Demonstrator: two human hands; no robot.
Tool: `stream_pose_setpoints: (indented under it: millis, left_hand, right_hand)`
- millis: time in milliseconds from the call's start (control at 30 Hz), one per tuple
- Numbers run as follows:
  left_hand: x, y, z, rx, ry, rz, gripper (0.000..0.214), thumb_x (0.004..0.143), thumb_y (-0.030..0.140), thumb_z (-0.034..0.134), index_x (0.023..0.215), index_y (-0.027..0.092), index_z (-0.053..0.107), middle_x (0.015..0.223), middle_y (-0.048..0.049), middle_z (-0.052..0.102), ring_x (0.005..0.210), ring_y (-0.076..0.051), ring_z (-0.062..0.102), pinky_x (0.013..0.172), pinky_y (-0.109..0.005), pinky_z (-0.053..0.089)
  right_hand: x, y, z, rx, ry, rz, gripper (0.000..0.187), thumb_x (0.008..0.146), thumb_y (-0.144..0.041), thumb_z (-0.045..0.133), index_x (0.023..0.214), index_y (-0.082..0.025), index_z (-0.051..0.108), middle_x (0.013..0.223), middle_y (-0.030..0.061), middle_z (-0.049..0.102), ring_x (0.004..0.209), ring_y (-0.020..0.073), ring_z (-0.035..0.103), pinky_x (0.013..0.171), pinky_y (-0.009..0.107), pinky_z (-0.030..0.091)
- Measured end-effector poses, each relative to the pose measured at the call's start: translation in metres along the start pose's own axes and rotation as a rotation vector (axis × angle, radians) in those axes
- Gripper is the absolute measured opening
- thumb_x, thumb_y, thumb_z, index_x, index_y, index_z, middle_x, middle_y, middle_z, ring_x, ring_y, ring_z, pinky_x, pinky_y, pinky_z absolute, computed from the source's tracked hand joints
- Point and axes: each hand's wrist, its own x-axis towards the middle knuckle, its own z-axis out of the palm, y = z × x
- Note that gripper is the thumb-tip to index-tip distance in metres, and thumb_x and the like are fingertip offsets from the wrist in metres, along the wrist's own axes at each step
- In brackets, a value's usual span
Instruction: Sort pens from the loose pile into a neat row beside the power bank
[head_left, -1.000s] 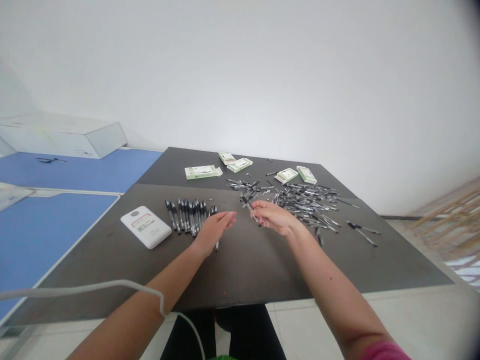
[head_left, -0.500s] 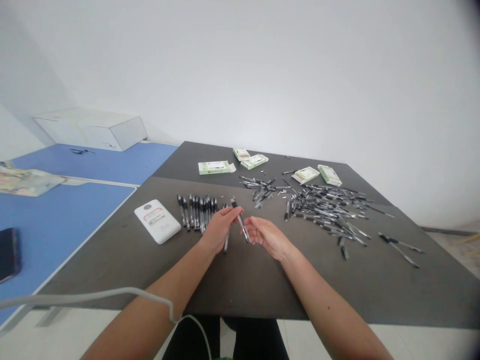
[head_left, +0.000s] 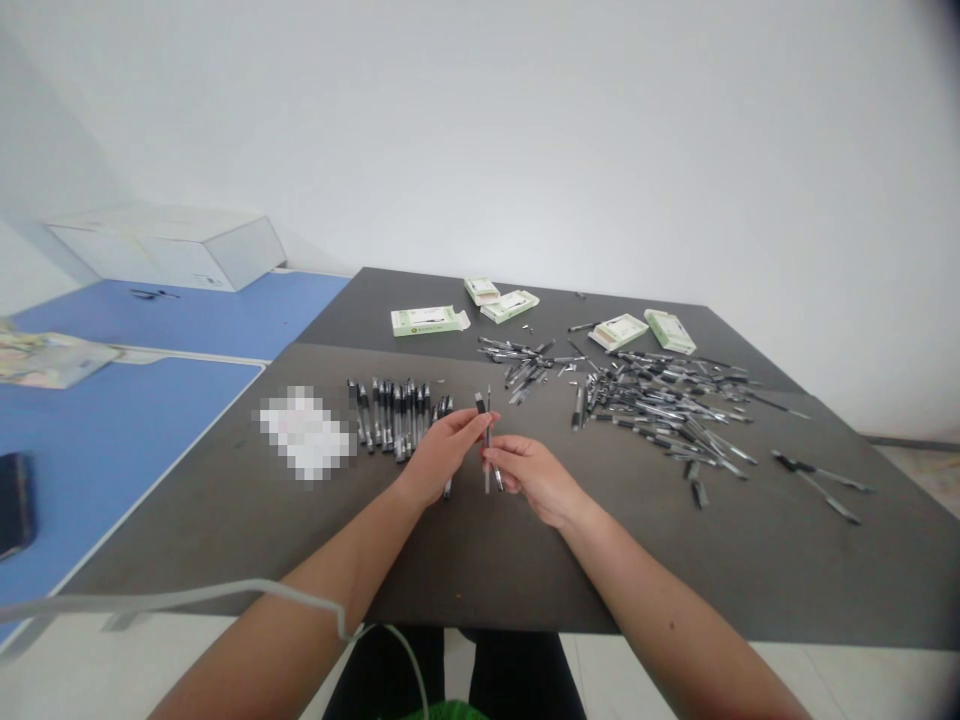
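Observation:
Both of my hands meet over the middle of the dark table, fingers closed. My left hand (head_left: 435, 458) grips a clear pen with a black section (head_left: 481, 403), tilted with its lower end toward me. In the fingertips of my right hand (head_left: 536, 478) is a thin pen refill (head_left: 487, 478), held almost upright alongside the pen and crossing it. Left of my left hand lies a row of capped black pens (head_left: 401, 415), side by side. The nearest ones are partly hidden by that hand.
A large loose heap of pen parts (head_left: 652, 400) spreads to the right, with a smaller pile (head_left: 525, 365) behind my hands. Green-white pen boxes (head_left: 427, 320) stand at the back. A blurred white object (head_left: 307, 432) lies left. A cable (head_left: 225, 592) crosses the front left.
A thin refill now shows beside the pen, pinched by my right hand, whose fingers have closed. The pen stays in my left hand. The view has shifted slightly.

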Motion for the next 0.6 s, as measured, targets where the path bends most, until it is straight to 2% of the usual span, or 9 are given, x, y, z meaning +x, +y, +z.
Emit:
stream_pose_setpoints:
  millis: [100,233,300,400,467,533,600]
  left_hand:
    - [0.000,0.001,-0.001,0.217,0.069,0.073,0.027,0.074,0.042,0.062,0.084,0.017,0.070,0.081,-0.0023,0.069,0.079,-0.017,0.061,0.077,-0.028,0.045]
    - [-0.002,0.004,-0.003,0.370,0.110,0.085,0.025,0.074,0.042,0.062,0.078,0.019,0.071,0.074,-0.0018,0.070,0.073,-0.018,0.061,0.074,-0.030,0.046]
    - [-0.001,0.006,-0.006,0.248,0.198,0.098,0.028,0.073,0.043,0.062,0.082,0.018,0.071,0.077,-0.0034,0.070,0.074,-0.018,0.062,0.074,-0.030,0.047]
    - [0.005,0.011,-0.016,-0.072,0.438,0.176,0.032,0.071,0.043,0.065,0.088,0.015,0.070,0.081,-0.0044,0.069,0.074,-0.014,0.061,0.074,-0.027,0.048]
    - [0.009,0.016,-0.025,-0.235,0.572,0.253,0.030,0.070,0.041,0.067,0.086,0.015,0.068,0.081,-0.0030,0.068,0.072,-0.011,0.060,0.074,-0.025,0.048]
    - [0.012,0.020,-0.032,-0.319,0.643,0.307,0.028,0.069,0.039,0.068,0.084,0.015,0.067,0.080,-0.0021,0.067,0.071,-0.009,0.059,0.074,-0.024,0.048]
    - [0.013,0.022,-0.036,-0.338,0.657,0.319,0.027,0.070,0.038,0.068,0.084,0.015,0.067,0.081,-0.0022,0.067,0.071,-0.009,0.059,0.073,-0.024,0.048]
  right_hand:
    - [0.002,0.003,0.000,-0.201,0.111,-0.104,0.021,0.075,-0.039,0.061,0.075,-0.018,0.063,0.059,-0.0044,0.050,0.047,0.0066,0.034,0.044,0.021,0.025]
    - [0.004,0.005,-0.006,-0.351,0.137,-0.165,0.022,0.079,-0.038,0.055,0.076,-0.019,0.065,0.058,-0.0037,0.050,0.052,0.0093,0.041,0.049,0.022,0.031]
    - [0.005,0.005,-0.009,-0.434,0.172,-0.193,0.022,0.080,-0.037,0.054,0.079,-0.020,0.067,0.062,-0.0023,0.056,0.057,0.0116,0.048,0.055,0.023,0.036]
    - [0.005,0.004,-0.014,-0.628,0.226,-0.286,0.018,0.080,-0.032,0.055,0.083,-0.022,0.069,0.076,0.0004,0.064,0.071,0.0149,0.056,0.066,0.026,0.041]
    - [0.005,0.004,-0.015,-0.756,0.210,-0.359,0.016,0.081,-0.030,0.055,0.083,-0.022,0.070,0.080,0.0020,0.066,0.076,0.0155,0.058,0.069,0.026,0.041]
    - [0.004,0.004,-0.015,-0.849,0.179,-0.413,0.017,0.083,-0.028,0.054,0.081,-0.022,0.070,0.079,0.0027,0.065,0.075,0.0153,0.058,0.068,0.025,0.041]
    - [0.003,0.005,-0.014,-0.907,0.161,-0.438,0.018,0.084,-0.028,0.054,0.080,-0.022,0.070,0.077,0.0027,0.064,0.073,0.0150,0.058,0.066,0.025,0.041]
